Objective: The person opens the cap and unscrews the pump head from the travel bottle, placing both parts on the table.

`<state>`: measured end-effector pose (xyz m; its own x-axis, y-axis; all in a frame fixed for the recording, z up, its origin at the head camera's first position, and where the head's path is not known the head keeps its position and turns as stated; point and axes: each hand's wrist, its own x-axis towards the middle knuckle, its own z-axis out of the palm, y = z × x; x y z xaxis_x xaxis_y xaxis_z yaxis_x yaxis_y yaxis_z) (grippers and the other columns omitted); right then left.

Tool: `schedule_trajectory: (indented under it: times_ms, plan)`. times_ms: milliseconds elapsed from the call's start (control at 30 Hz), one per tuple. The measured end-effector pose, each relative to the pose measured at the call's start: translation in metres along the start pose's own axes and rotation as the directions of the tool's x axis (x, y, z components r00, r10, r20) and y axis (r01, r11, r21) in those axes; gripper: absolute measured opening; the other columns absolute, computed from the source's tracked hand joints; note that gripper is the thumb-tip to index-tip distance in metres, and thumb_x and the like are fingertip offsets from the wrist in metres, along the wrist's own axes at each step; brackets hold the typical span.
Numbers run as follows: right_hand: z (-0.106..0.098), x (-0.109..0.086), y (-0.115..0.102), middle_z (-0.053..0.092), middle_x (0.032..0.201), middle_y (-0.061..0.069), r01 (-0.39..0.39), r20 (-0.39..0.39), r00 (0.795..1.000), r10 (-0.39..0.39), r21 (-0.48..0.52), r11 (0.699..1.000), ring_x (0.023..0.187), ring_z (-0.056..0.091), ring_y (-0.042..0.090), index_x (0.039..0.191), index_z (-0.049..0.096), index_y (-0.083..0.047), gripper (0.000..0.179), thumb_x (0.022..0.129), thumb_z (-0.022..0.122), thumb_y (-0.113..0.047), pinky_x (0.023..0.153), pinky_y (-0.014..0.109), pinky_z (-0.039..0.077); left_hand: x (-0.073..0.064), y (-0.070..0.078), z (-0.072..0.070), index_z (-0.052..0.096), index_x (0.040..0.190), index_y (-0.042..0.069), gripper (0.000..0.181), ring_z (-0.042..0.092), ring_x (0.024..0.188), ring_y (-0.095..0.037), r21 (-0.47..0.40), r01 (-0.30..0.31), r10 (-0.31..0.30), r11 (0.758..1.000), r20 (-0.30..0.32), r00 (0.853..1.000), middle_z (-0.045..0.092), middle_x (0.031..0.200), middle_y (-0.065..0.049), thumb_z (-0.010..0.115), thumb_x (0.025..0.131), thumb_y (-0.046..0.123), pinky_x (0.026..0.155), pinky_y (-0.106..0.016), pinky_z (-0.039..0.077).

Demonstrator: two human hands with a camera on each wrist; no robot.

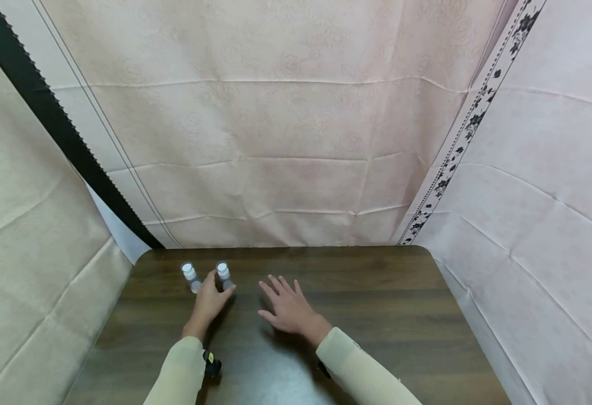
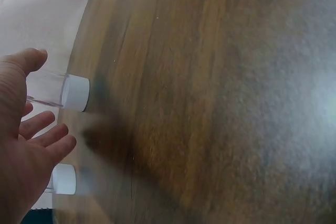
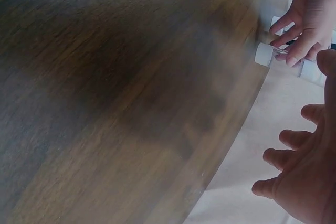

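Two small clear cylinders with white ends stand upright near the table's far edge, toward its left in the head view: a left cylinder point(image 1: 188, 271) and a right cylinder point(image 1: 222, 271). My left hand point(image 1: 210, 301) is around the right cylinder, its thumb on one side and its fingers on the other. In the left wrist view the thumb stands apart from this cylinder point(image 2: 76, 93) and the fingers are loosely spread; any fingertip contact is partly hidden. My right hand point(image 1: 291, 310) hovers over the table to the right, fingers spread, holding nothing.
The brown wooden table point(image 1: 377, 315) has rounded far corners. Pale creased cloth point(image 1: 286, 124) hangs behind it and along both sides. A dark strip point(image 1: 63, 124) runs down the cloth at left, a floral band point(image 1: 470, 129) at right.
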<state>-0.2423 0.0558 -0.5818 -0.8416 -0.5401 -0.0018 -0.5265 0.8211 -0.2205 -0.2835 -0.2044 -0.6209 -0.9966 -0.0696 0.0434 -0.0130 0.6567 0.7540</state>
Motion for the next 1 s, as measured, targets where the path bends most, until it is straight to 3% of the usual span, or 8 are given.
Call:
schedule_trajectory:
  times_ms: [367,633,767,1000]
  plan:
    - [0.009,0.008,0.000,0.025,0.171,0.009,-0.033,0.052,0.998,0.033,0.012,0.999,0.156,0.028,0.035,0.165,0.024,-0.026,0.072,0.105,0.049,-0.056,0.120,0.068,0.025,0.007,-0.006,0.009,0.052,0.134,-0.006,0.053,0.060,0.125,-0.047,-0.040,0.000,-0.001,0.999,-0.049,0.999,0.063,0.132,-0.032,0.076,0.095,0.021,0.102,-0.058,0.050]
    - [0.015,0.009,-0.003,0.025,0.171,0.009,-0.048,0.048,0.998,0.046,0.038,0.998,0.156,0.028,0.035,0.166,0.022,-0.027,0.072,0.105,0.048,-0.056,0.120,0.069,0.026,0.009,-0.010,0.016,0.063,0.117,-0.007,0.036,0.069,0.108,-0.043,-0.064,-0.049,0.038,0.997,-0.168,0.985,0.071,0.114,-0.030,0.079,0.090,0.011,0.091,-0.056,0.055]
    - [0.012,0.006,-0.003,0.025,0.171,0.008,-0.041,0.020,0.999,0.040,0.044,0.998,0.155,0.029,0.035,0.166,0.020,-0.028,0.072,0.105,0.047,-0.056,0.120,0.069,0.026,0.008,-0.011,0.018,0.065,0.112,-0.007,0.030,0.070,0.106,-0.043,-0.084,-0.078,0.059,0.993,-0.208,0.976,0.072,0.111,-0.030,0.080,0.090,0.008,0.090,-0.055,0.056]
    - [-0.004,-0.005,0.006,0.026,0.171,0.008,-0.035,-0.048,0.998,0.036,0.038,0.999,0.156,0.029,0.034,0.166,0.018,-0.029,0.073,0.105,0.047,-0.057,0.119,0.069,0.026,0.004,-0.007,0.017,0.064,0.114,-0.006,0.030,0.071,0.103,-0.041,-0.061,-0.112,0.098,0.992,-0.197,0.975,0.072,0.111,-0.028,0.078,0.092,0.009,0.087,-0.053,0.057]
